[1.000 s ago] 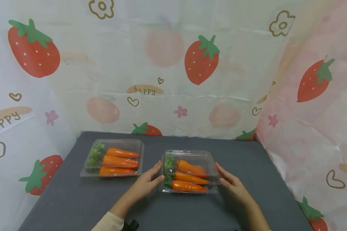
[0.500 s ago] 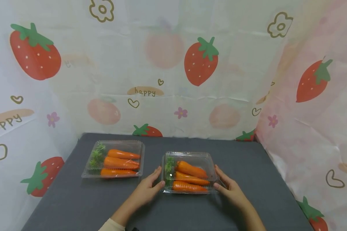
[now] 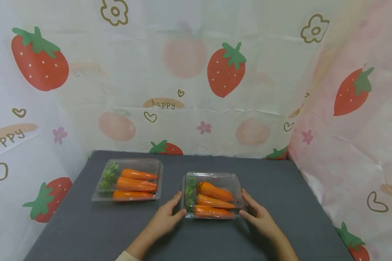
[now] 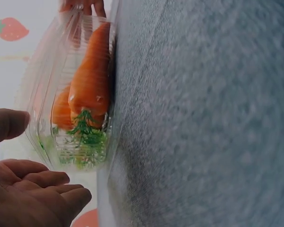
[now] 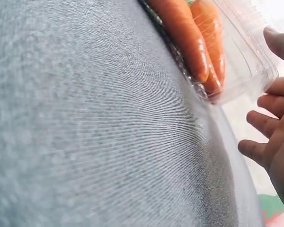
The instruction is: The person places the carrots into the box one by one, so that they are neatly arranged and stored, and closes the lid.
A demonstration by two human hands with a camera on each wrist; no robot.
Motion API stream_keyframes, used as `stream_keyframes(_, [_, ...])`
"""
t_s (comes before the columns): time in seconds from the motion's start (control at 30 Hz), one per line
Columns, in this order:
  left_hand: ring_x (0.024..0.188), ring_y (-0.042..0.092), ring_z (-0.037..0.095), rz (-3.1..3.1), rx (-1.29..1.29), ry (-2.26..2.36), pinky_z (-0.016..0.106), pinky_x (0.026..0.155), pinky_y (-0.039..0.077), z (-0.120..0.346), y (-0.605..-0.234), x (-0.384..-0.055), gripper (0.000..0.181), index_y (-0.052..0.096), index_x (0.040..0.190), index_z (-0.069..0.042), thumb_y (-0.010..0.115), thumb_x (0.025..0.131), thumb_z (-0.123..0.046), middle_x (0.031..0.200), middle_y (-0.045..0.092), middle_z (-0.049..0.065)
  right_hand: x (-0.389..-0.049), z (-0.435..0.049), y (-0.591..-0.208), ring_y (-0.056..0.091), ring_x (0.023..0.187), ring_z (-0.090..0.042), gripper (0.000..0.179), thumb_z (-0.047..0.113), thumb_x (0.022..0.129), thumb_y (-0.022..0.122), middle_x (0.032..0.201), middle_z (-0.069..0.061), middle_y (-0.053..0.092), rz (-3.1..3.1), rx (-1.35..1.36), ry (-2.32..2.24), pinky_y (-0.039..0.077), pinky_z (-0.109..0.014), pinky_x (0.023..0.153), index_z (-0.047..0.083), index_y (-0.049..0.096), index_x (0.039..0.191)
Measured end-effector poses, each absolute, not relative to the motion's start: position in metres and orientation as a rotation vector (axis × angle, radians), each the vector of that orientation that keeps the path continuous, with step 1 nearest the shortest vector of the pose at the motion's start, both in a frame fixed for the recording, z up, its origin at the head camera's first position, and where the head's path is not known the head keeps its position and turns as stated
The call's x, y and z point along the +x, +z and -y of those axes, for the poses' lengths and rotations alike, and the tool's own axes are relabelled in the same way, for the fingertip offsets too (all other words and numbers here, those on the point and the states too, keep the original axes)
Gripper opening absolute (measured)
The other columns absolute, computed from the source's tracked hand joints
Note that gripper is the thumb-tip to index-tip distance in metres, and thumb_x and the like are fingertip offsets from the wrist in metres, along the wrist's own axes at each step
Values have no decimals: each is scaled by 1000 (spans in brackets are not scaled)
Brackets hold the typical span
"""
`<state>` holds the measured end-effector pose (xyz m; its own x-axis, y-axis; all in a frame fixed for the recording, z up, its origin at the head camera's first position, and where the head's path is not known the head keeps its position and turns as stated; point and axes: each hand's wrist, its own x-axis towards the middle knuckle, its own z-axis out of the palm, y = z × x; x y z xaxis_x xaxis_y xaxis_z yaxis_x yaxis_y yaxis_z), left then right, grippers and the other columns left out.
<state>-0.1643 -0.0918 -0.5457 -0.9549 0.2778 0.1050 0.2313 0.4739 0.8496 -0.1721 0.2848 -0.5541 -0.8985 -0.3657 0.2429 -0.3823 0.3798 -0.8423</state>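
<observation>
In the head view a clear plastic clamshell box (image 3: 236, 178) sits on the dark grey table. Inside it lie three orange carrots (image 3: 215, 200) with green leaves (image 3: 190, 192) at the left end. My left hand (image 3: 166, 216) is at the box's left side, its thumb tip by the front left corner. On the opposite side is my right hand (image 3: 260, 216), fingertips at the right edge. Both wrist views show loosely extended fingers: the left hand (image 4: 33, 189) with its thumb by the rim, the right hand (image 5: 279, 113) with its index finger right at the corner.
A second clear clamshell box (image 3: 160, 165), also with three carrots (image 3: 137, 184) and green leaves (image 3: 109, 177), stands to the left on the grey table (image 3: 196, 243). A strawberry-printed curtain (image 3: 196, 87) closes off the back and both sides.
My right hand has shifted slightly left, and the right edge of the near box with it. The left hand stays beside the box. The second box has not moved.
</observation>
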Motion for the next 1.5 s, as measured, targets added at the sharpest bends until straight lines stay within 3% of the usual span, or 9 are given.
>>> stream_keyframes(0.07, [149,34,41,-2670,450,1536,59,122,28,91,-547,-164,71,38,157,-1,70,99,-27,160,35,23,-171,-284,-554,17,152,-7,68,14,100,67,166,-24,21,2605,692,1591,18,-1,110,0,35,158])
stream_keyframes(0.2, [147,37,40,-2662,394,1571,59,121,30,89,-549,-163,70,41,156,-3,71,98,-26,158,40,22,-171,-284,-555,17,154,-31,68,16,100,68,167,-23,22,2610,675,1584,18,-1,110,3,36,159])
stream_keyframes(0.27, [146,38,41,-2643,367,1597,59,121,31,88,-550,-163,69,42,156,-4,71,98,-26,158,42,21,-170,-284,-556,17,154,-36,68,17,100,68,167,-22,22,2616,669,1566,17,-1,110,6,36,159])
stream_keyframes(0.47, [144,41,42,-2575,317,1689,58,117,36,86,-549,-160,66,45,154,-1,73,96,-20,156,45,21,-167,-285,-558,23,154,-25,65,19,100,69,166,-19,29,2618,617,1540,18,-1,110,10,40,158])
stream_keyframes(0.7, [138,49,44,-2418,283,1876,52,112,45,85,-547,-156,63,45,148,10,73,96,-11,148,52,29,-161,-278,-552,45,142,-34,61,18,97,72,157,-15,46,2611,392,1642,48,-28,110,6,49,152])
stream_keyframes(0.8, [131,56,44,-2387,240,1905,48,108,51,86,-546,-155,60,49,144,13,74,95,-11,139,58,31,-159,-274,-549,59,130,-30,59,16,94,76,147,-18,57,2589,230,1736,55,-29,102,3,54,148])
stream_keyframes(1.03, [98,72,28,-2288,98,1908,35,79,63,90,-545,-155,51,59,132,12,77,93,-15,111,74,19,-156,-269,-545,68,102,-8,54,13,92,78,123,-19,71,2535,-17,1902,57,-18,85,-2,59,140])
stream_keyframes(1.27, [87,75,26,-1975,43,2036,43,80,65,91,-545,-156,40,57,125,16,70,97,-9,102,74,21,-156,-272,-546,73,88,-15,54,10,97,71,108,-17,73,2471,-44,2150,64,-32,82,-17,51,139])
stream_keyframes(1.5, [83,74,20,-1781,-31,2035,42,81,65,93,-543,-157,31,61,118,12,66,100,-12,97,74,16,-159,-275,-545,73,88,-18,55,21,100,68,101,-7,74,2491,-94,2318,64,-35,83,-15,51,138])
